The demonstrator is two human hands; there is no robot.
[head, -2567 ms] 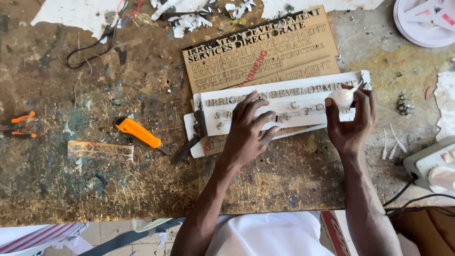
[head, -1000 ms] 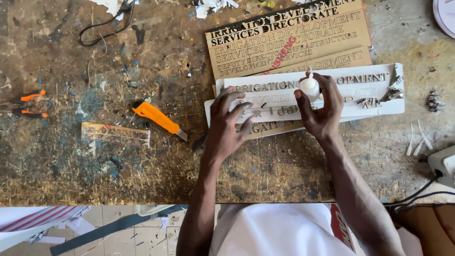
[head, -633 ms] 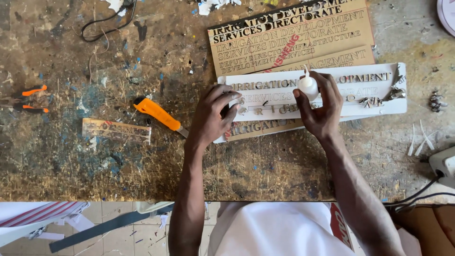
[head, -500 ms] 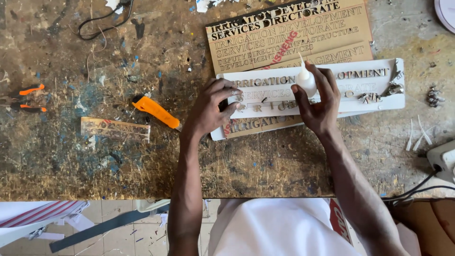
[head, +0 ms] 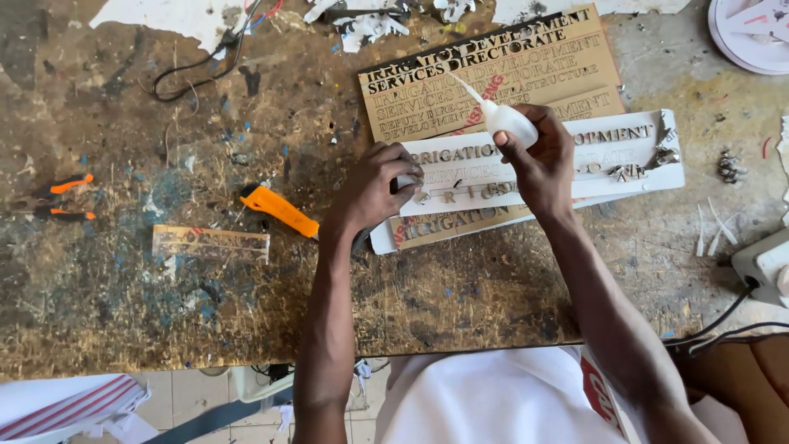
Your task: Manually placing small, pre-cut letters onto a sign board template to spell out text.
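Gripping the soft, light glue bottle (head: 509,123) round its belly in our right hand (head: 542,160), we pinch a tiny, easily lost letter (head: 408,181) with left hand (head: 374,185) fingertips over the white strip (head: 641,177).

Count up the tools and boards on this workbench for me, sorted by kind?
Sign boards with cut lettering: 2, a tan one and a white one under both hands
Squeeze bottles: 1, white, in the right hand
Utility knives: 1, orange, beside the left hand
Pliers, orange-handled: 1
Clear rulers: 1
Total: 6
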